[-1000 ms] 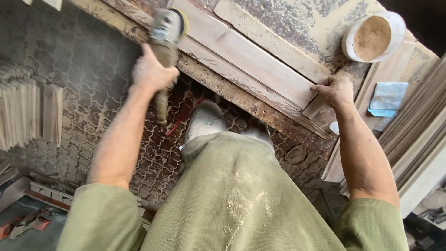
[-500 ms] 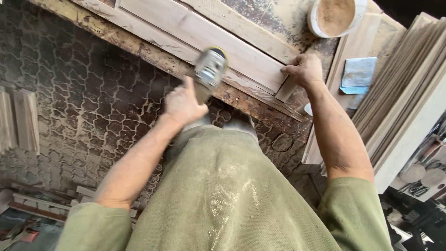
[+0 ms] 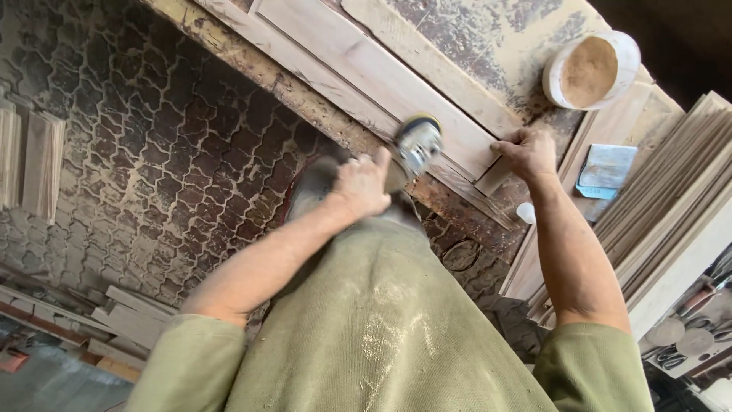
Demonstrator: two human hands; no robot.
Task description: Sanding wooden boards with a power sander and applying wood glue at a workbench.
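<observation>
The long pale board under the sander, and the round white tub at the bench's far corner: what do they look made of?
The long pale board looks like bare, unfinished wood: matte, with faint grain and dust on it. The round white tub looks like plastic, though that is uncertain, with a thin smooth rim; it holds tan powder, probably sawdust.

Left hand (image 3: 361,183) clenched (arm extended), right hand (image 3: 526,152) pressing flat
</observation>
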